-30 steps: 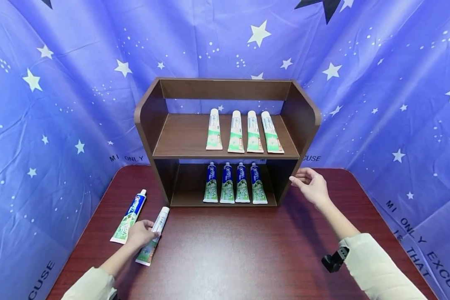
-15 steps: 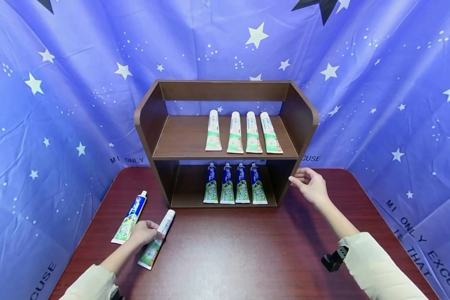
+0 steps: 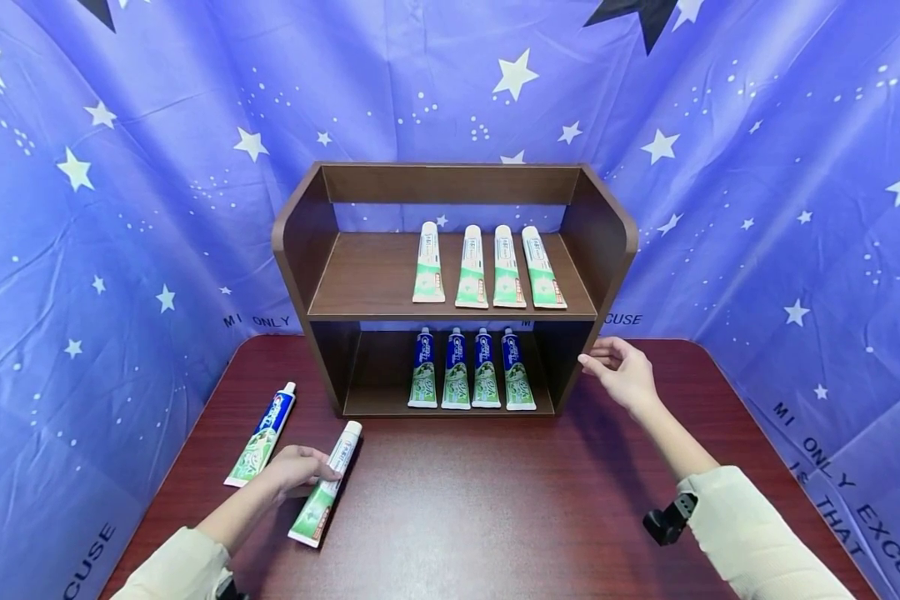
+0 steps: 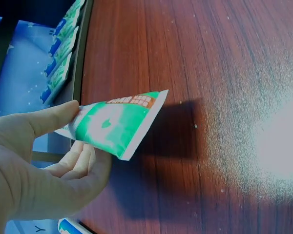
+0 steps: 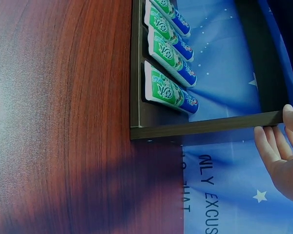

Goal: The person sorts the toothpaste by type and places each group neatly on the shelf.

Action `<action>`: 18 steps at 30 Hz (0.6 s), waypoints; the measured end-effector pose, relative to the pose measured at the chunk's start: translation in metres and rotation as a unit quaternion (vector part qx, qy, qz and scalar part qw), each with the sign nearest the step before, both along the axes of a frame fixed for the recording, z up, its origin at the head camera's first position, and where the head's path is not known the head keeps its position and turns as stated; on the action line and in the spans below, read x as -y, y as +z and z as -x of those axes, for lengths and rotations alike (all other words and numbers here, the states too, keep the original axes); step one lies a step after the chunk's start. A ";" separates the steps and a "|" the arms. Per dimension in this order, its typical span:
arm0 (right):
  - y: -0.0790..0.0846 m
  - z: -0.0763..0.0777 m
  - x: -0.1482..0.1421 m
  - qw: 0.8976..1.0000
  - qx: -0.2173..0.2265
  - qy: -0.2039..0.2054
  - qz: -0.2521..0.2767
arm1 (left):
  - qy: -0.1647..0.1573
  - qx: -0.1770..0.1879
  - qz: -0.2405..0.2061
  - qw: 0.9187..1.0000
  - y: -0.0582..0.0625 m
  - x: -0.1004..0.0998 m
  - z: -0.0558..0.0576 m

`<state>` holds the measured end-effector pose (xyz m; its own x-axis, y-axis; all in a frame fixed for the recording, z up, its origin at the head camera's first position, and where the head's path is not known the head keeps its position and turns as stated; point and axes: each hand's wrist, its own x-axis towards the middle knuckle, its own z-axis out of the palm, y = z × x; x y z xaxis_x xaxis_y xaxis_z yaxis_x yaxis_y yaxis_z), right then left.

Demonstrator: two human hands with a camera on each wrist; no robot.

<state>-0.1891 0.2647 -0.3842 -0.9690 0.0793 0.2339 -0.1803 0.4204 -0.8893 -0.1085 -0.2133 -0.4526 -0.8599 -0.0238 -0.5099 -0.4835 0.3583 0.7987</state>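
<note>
My left hand point(image 3: 294, 471) pinches a white-and-green toothpaste tube point(image 3: 317, 510) between thumb and fingers, cap pointing away from me. In the left wrist view a dark shadow lies beside the tube's flat end point(image 4: 145, 126), which hangs over the table. My right hand point(image 3: 624, 377) grips the right side panel of a brown two-tier shelf point(image 3: 453, 317); the right wrist view has the thumb point(image 5: 292, 117) on one face of the panel and the fingers point(image 5: 271, 144) on the other. A blue-and-green toothpaste tube point(image 3: 262, 437) lies on the table left of my left hand.
Several white-and-green tubes point(image 3: 471, 268) lie in a row on the upper tier, toward its right. On the lower tier rest several blue-and-green tubes point(image 3: 456, 371). The dark red table point(image 3: 480, 500) extends in front of the shelf. Behind hangs a blue star-patterned curtain point(image 3: 405, 92).
My left hand has moved the white-and-green tube to the right, away from the blue-and-green one on the table. My right hand has stayed at the shelf's side.
</note>
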 end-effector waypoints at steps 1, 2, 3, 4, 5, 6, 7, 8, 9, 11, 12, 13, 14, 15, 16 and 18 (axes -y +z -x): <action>0.000 0.000 0.000 1.000 0.001 -0.001 0.000 | -0.001 0.003 -0.004 1.000 0.000 0.000 0.000; 0.000 0.000 0.000 1.000 0.002 -0.001 0.000 | -0.003 0.004 -0.007 1.000 0.000 -0.001 0.000; 0.000 0.000 0.000 1.000 0.002 -0.001 0.000 | -0.006 0.004 -0.010 1.000 0.000 -0.001 0.000; 0.000 0.000 0.000 1.000 0.003 -0.001 -0.001 | -0.007 0.004 -0.015 1.000 0.000 -0.002 0.000; 0.000 0.000 0.000 1.000 0.003 -0.002 -0.002 | -0.007 0.002 -0.019 1.000 0.001 -0.003 0.000; 0.001 0.000 0.000 1.000 0.002 -0.001 -0.002 | -0.009 0.001 -0.024 1.000 0.001 -0.004 0.000; 0.001 0.000 0.000 1.000 0.001 -0.001 -0.003 | -0.012 -0.001 -0.026 1.000 0.002 -0.005 0.000; 0.001 0.000 0.000 1.000 0.001 -0.002 -0.005 | -0.015 -0.002 -0.031 0.999 0.003 -0.006 0.000; 0.002 0.000 0.000 1.000 0.001 -0.002 -0.005 | -0.017 -0.003 -0.035 0.999 0.004 -0.007 0.000; 0.002 -0.001 0.000 1.000 0.002 0.000 0.002 | -0.019 -0.005 -0.038 0.999 0.006 -0.009 0.000; 0.002 -0.001 0.000 1.000 0.003 0.001 0.005 | -0.019 -0.007 -0.039 0.999 0.008 -0.010 0.000; 0.003 -0.001 0.000 1.000 0.004 0.002 0.007 | -0.020 -0.008 -0.039 0.999 0.009 -0.011 0.000; 0.003 -0.001 0.001 1.000 0.005 0.003 0.011 | -0.020 -0.010 -0.041 0.999 0.010 -0.012 0.001; 0.003 -0.001 0.001 1.000 0.006 0.005 0.015 | -0.019 -0.012 -0.040 0.999 0.012 -0.012 0.001; 0.003 -0.001 0.001 1.000 0.006 0.006 0.018 | -0.018 -0.015 -0.040 0.999 0.013 -0.013 0.001; 0.002 -0.001 0.000 1.000 0.006 0.006 0.018 | -0.020 -0.018 -0.040 0.999 0.015 -0.015 0.001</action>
